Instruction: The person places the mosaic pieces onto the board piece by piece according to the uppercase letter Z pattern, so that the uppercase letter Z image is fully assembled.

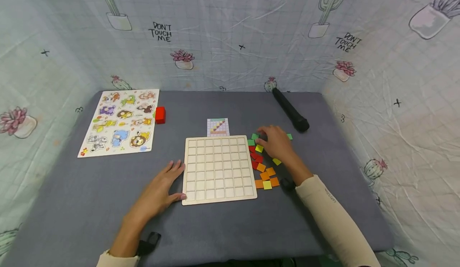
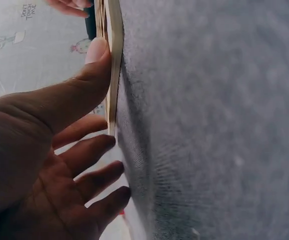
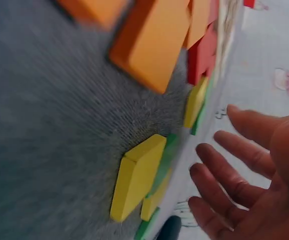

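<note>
A wooden grid board (image 1: 219, 169) with square recesses lies on the grey table. At its left edge rests my left hand (image 1: 163, 189), fingers spread and thumb touching the board near the front left corner; the left wrist view shows the thumb (image 2: 92, 70) against the board's rim (image 2: 115, 65). My right hand (image 1: 274, 141) hovers over a scatter of coloured square tiles right of the board, near a green tile (image 1: 251, 142) and a yellow tile (image 1: 259, 148). In the right wrist view its fingers (image 3: 224, 170) are loosely bent, with nothing between them.
Red tiles (image 1: 256, 158) and orange tiles (image 1: 264, 176) lie along the board's right side. Behind the board is a small pattern card (image 1: 217, 127). A black microphone (image 1: 291, 110) lies back right. An animal picture board (image 1: 120, 123) and a red block (image 1: 160, 115) sit back left.
</note>
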Available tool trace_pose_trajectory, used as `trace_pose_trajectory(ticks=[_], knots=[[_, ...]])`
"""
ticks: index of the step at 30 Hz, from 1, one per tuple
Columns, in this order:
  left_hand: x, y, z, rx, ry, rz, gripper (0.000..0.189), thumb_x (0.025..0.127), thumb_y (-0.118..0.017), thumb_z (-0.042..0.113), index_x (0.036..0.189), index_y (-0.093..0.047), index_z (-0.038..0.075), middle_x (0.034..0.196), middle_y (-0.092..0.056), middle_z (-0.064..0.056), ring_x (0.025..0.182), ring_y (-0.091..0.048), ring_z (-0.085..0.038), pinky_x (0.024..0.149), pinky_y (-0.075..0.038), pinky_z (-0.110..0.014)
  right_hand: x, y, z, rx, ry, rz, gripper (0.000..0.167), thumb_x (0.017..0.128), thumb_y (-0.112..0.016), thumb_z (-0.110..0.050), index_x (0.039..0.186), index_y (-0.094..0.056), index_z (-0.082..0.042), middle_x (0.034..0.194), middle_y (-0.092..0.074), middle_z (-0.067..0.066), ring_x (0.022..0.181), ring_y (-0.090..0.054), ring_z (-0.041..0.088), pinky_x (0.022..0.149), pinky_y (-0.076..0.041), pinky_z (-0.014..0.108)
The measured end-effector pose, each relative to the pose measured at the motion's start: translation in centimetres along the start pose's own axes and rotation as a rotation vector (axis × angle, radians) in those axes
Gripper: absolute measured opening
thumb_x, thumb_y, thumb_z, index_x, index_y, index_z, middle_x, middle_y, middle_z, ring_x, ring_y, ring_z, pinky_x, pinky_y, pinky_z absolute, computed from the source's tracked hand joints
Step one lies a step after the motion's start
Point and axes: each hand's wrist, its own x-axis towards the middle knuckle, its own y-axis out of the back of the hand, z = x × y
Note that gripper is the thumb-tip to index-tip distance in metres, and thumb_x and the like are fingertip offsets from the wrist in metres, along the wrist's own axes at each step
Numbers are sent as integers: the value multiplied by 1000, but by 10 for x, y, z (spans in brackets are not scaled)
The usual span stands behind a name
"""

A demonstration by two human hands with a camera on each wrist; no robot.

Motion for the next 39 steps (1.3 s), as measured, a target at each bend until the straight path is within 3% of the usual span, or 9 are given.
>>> trace_pose_trajectory(ticks=[6, 13, 20, 25, 32, 39], knots=[[0, -1, 2, -17, 5, -18, 94, 79, -93, 22, 159, -47, 2, 167, -42, -17, 159, -28, -51, 118, -37, -71, 24, -7, -1, -25, -77, -54, 23, 102, -74, -22, 121, -74, -9, 107, -74, 12, 95, -68, 31, 82, -57, 47], [-1, 1, 2, -33, 4, -25, 93, 79, -93, 17, 159, -48, 2, 167, -41, -18, 159, -26, -52, 123, -31, -69, 33, -10, -1, 44, -96, -82, 18, 102, -74, -17, 116, -66, -8, 103, -69, 12, 86, -64, 30, 74, -54, 42], [0, -3, 1, -28, 18, -35, 93, 77, -94, 20, 157, -51, 5, 166, -44, -15, 159, -26, -51, 123, -30, -70, 34, -18, -4, 111, -102, 20, 8, 102, -73, -16, 106, -67, -14, 91, -66, 7, 76, -60, 26, 66, -48, 36], [0, -5, 0, -20, 28, -30, 93, 76, -95, 20, 157, -52, 5, 165, -45, -15, 159, -27, -51, 123, -31, -69, 38, -26, -27, 159, -37, 73, 8, 98, -78, -18, 103, -72, -15, 91, -70, 5, 79, -64, 24, 71, -50, 37], [1, -5, 1, -5, 26, -22, 93, 76, -95, 21, 156, -52, 5, 164, -47, -14, 159, -29, -50, 122, -33, -69, 45, -39, -72, 286, 6, -55, 10, 96, -81, -16, 100, -72, -16, 91, -69, 3, 82, -64, 22, 72, -52, 37], [3, -4, 1, -10, 39, -9, 92, 75, -95, 22, 156, -53, 7, 163, -48, -12, 158, -32, -49, 115, -41, -70, 57, -59, -110, 247, 66, -115, 12, 94, -83, -14, 98, -72, -17, 92, -70, 0, 84, -65, 19, 75, -51, 34]])
